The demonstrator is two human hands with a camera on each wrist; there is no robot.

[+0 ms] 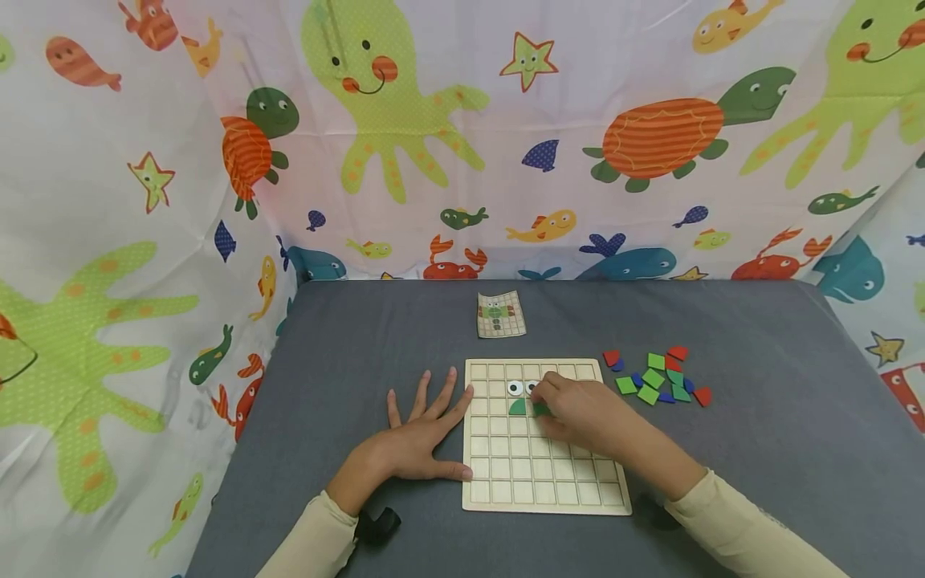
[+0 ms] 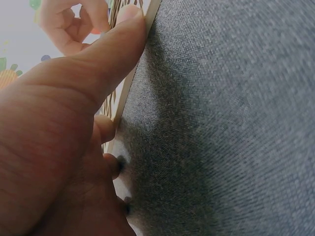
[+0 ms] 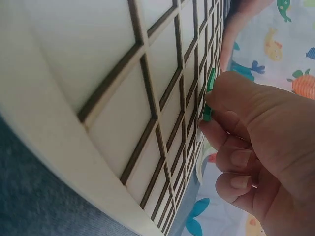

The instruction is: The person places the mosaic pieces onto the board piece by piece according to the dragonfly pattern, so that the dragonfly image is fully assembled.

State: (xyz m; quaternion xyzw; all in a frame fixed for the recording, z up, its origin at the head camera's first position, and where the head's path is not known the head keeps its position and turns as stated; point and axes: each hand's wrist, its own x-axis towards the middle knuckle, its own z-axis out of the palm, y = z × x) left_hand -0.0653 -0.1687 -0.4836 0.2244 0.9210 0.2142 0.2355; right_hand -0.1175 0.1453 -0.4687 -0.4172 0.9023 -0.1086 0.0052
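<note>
A square wooden grid board (image 1: pixel 499 491) lies on the grey table. My left hand (image 1: pixel 413 448) is spread flat beside it, with thumb and index fingertips on its left edge; in the left wrist view the thumb (image 2: pixel 115 46) presses the rim. My right hand (image 1: pixel 588 413) pinches a small green tile (image 3: pixel 207 113) between thumb and finger, close over the board's upper cells. A green rounded tile (image 1: pixel 517 407) sits in a cell to its left. Above it is a round eye tile (image 1: pixel 515 388), and a second eye tile (image 1: pixel 531 387) is partly hidden by the right fingers.
Several red, blue and green tiles (image 1: pixel 654 377) lie loose right of the board. Behind the board lies a small pattern card (image 1: pixel 501 315) with a coloured figure on a grid. A curtain (image 1: pixel 448 104) printed with sea animals hangs around the table (image 1: pixel 347 353).
</note>
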